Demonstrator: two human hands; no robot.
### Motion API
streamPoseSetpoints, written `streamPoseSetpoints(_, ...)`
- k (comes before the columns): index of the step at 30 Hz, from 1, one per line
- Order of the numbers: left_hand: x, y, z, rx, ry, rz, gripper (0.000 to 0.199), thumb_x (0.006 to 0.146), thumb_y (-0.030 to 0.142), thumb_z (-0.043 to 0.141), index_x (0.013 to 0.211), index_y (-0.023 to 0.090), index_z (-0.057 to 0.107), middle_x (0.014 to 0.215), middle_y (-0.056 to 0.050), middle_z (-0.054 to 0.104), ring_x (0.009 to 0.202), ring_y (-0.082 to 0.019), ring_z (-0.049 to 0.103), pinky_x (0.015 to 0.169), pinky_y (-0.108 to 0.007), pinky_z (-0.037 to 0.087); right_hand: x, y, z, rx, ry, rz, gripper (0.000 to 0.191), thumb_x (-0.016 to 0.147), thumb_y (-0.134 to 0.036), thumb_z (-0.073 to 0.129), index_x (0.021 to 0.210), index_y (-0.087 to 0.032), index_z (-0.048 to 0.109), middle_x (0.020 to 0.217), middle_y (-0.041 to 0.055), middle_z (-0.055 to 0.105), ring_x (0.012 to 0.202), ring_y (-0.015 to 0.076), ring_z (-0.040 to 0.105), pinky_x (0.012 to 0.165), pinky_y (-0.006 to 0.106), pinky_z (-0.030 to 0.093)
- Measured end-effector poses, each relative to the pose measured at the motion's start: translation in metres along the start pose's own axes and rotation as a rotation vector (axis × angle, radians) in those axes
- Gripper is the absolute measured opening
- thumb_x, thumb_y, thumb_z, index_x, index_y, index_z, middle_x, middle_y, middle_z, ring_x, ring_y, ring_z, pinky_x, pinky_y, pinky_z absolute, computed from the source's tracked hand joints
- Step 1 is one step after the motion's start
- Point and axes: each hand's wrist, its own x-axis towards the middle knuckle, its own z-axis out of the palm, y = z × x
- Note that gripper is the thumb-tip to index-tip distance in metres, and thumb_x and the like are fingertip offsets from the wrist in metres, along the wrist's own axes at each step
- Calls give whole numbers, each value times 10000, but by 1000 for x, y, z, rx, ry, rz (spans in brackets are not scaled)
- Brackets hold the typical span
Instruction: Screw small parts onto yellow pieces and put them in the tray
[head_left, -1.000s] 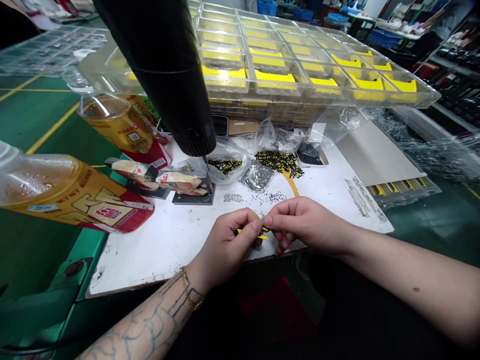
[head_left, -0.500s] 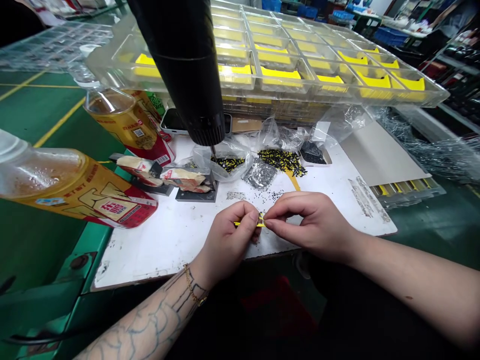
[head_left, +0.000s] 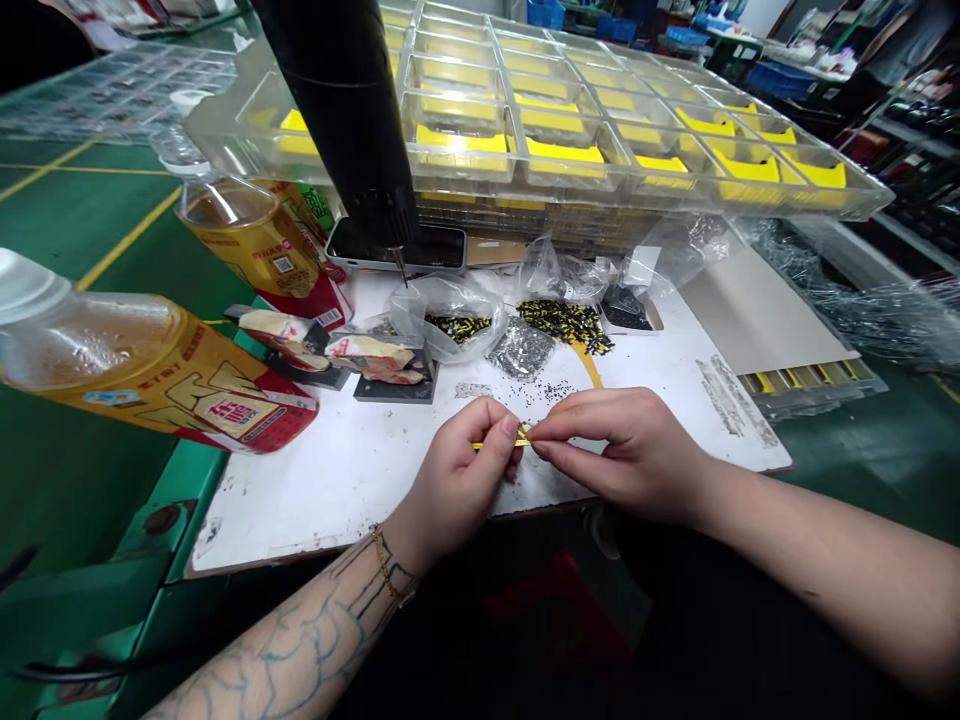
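My left hand (head_left: pixel 469 470) is closed around a small yellow plastic part (head_left: pixel 523 438), with the thumb on top and one end showing past the fingers. The thumb and forefinger of my right hand (head_left: pixel 626 440) pinch together at that end; whether they grip the part itself or something tiny on it is hidden. Just beyond the hands, tiny black pieces (head_left: pixel 536 390) lie scattered on the white board (head_left: pixel 322 480). Farther back are a pile of small black-and-yellow pieces (head_left: pixel 566 322), a clear bag (head_left: pixel 450 310) with similar pieces, and a bag of small metallic bits (head_left: pixel 520 347).
A black electric screwdriver (head_left: pixel 352 130) hangs point down over the board. Behind stands a stack of clear trays (head_left: pixel 555 165) with yellow parts. Two drink bottles (head_left: pixel 225 390) and taped dark blocks (head_left: pixel 394 385) are at left. A phone (head_left: pixel 397 245) lies behind the screwdriver tip.
The hanging screwdriver has swung left and slightly up, showing more of the phone. Both hands stay at the yellow part with only slight shifts.
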Motion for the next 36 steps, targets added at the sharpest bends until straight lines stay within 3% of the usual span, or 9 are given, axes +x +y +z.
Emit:
streamPoseSetpoints(11,0,-1,0,41,10,29,303,1018,402,465,797,197,502,709,5,556,692,-156,541,712,-297,437,-1,2,1,-63,-14,-87,214,951,-154,563,1074,-176,737,990,74,764,885,156,700,790,270,547)
streamPoseSetpoints(18,0,-2,1,21,14,11,304,1012,412,464,803,196,505,695,7,561,669,-160,557,690,-299,440,-1,0,-1,-47,-48,-92,199,943,-141,558,1042,-146,731,1002,85,756,904,163,690,807,279,537)
streamPoseSetpoints(20,0,-1,2,10,1,2,304,1012,406,465,796,195,502,694,8,561,666,-156,553,683,-296,437,0,0,-2,-1,-18,9,158,925,-153,591,981,-144,738,937,66,749,855,148,679,783,265,526)
streamPoseSetpoints(24,0,1,2,13,-28,-10,313,1015,394,464,781,191,500,686,9,564,655,-148,534,675,-294,430,6,1,0,273,55,401,204,907,-334,666,952,-142,718,785,31,694,731,133,634,672,248,506)
streamPoseSetpoints(28,0,2,1,33,-39,-23,320,1019,392,457,779,187,508,691,3,575,676,-153,545,695,-302,432,11,8,4,548,-47,523,236,840,-344,745,928,-126,727,782,29,696,700,116,616,653,227,497)
streamPoseSetpoints(33,-1,1,0,15,-56,-23,318,1028,404,434,806,187,507,726,0,572,708,-151,549,720,-302,441,14,15,7,792,-80,781,255,801,-347,771,782,-110,679,603,12,636,528,92,590,536,200,485)
streamPoseSetpoints(36,-3,1,0,11,-109,-1,186,979,360,541,902,193,511,797,6,575,734,-142,545,693,-273,439,14,15,5,927,-89,876,220,815,-295,745,731,-112,658,571,1,609,464,74,564,474,177,470)
